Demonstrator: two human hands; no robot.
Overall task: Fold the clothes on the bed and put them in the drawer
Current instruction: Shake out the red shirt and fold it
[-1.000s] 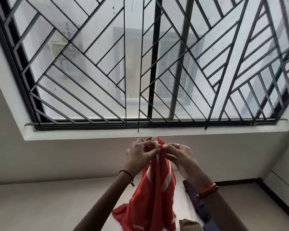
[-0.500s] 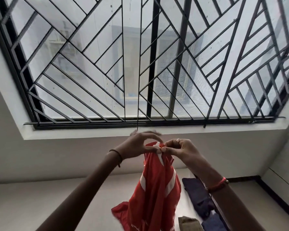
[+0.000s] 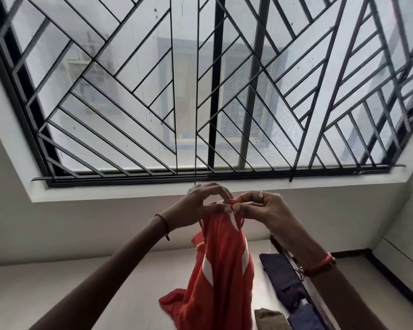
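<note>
Beneath the barred window (image 3: 224, 91), above the bed (image 3: 93, 287), our left hand (image 3: 198, 207) and right hand (image 3: 266, 208) pinch the top edge of the red garment (image 3: 222, 270); it hangs below both hands.

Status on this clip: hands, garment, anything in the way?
Left hand, right hand: both pinch red garment at its top. It hangs unfolded. Dark clothes lie to its right, apart.

**Item count, current view**

Hands: 2, left hand (image 3: 200, 206) and right hand (image 3: 267, 208).
Clothes: 4 total. 1 red garment (image 3: 222, 270), 1 navy piece (image 3: 281, 279), 1 blue piece (image 3: 305, 321), 1 brown piece (image 3: 270, 321).
Wristbands: 2, black band (image 3: 163, 225) and red band (image 3: 320, 264).
Ring (image 3: 261, 194): 1.
Window (image 3: 129, 91): 1.
Bed (image 3: 34, 294): 1.
</note>
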